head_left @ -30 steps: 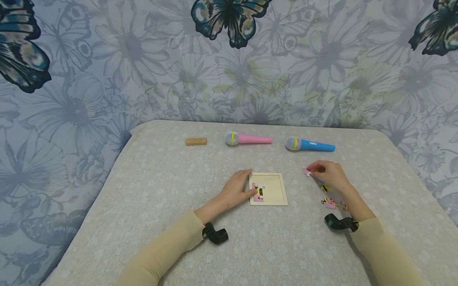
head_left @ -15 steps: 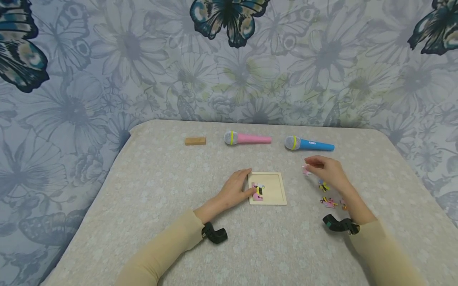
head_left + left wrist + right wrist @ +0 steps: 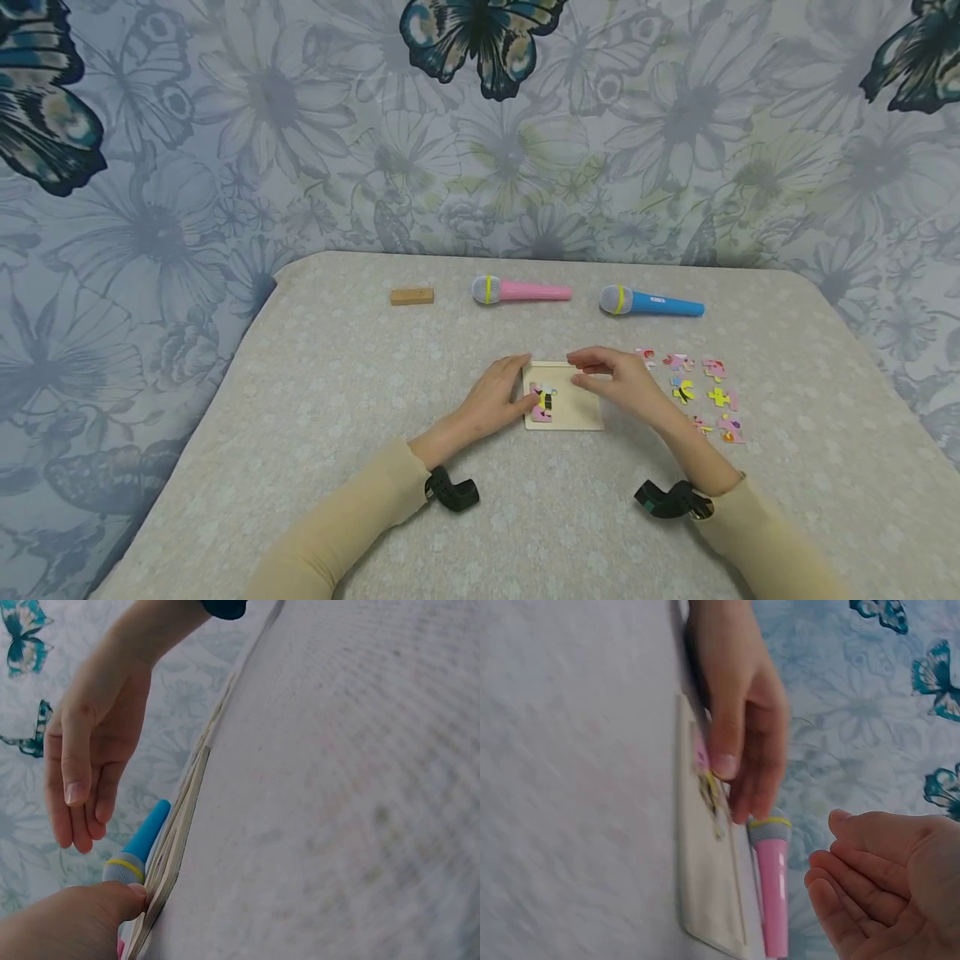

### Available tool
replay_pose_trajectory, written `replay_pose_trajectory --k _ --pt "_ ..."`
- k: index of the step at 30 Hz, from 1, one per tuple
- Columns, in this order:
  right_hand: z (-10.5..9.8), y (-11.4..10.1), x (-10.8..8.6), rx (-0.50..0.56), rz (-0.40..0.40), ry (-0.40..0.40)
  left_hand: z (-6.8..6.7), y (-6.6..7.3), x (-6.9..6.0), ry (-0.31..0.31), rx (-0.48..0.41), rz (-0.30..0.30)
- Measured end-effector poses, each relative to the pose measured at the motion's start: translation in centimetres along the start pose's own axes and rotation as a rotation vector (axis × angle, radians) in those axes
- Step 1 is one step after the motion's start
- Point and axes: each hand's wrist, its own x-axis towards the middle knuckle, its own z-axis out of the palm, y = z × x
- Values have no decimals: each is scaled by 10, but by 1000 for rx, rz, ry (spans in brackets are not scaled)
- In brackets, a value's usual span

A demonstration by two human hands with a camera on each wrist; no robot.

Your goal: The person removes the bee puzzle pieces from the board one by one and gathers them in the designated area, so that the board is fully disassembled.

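Note:
A shallow pale wooden puzzle tray (image 3: 576, 408) lies mid-table, with pink, yellow and black puzzle pieces (image 3: 545, 403) joined along its left side. My left hand (image 3: 491, 393) holds the tray by its left edge; the thumb lies over those pieces and the fingers run along the outside. Above the tray's right part hovers my right hand (image 3: 618, 385), its fingers loosely bent. Nothing shows between its thumb and fingers in either wrist view. Loose puzzle pieces (image 3: 682, 390), several of them, lie in rough rows right of the tray, some partly hidden by the right forearm.
Toward the table's far edge lie a small wooden block (image 3: 412, 297), a pink toy microphone (image 3: 532, 291) and a blue toy microphone (image 3: 663, 304). A patterned cloth (image 3: 315, 392) covers the table, and a butterfly-print wall covering (image 3: 300, 150) rises behind it.
My right hand has left the loose puzzle piece at the upper left of the group and moved left over the tray. That piece still lies there. The left hand has stayed on the tray.

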Motion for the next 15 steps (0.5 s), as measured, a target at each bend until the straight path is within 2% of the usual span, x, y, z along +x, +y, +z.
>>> replay_pose_trajectory --k 7,15 --pt "27 3 2 -14 -61 -52 1 -1 0 1 23 14" --pt "46 8 2 -148 -141 -12 1 -1 0 7 22 15"
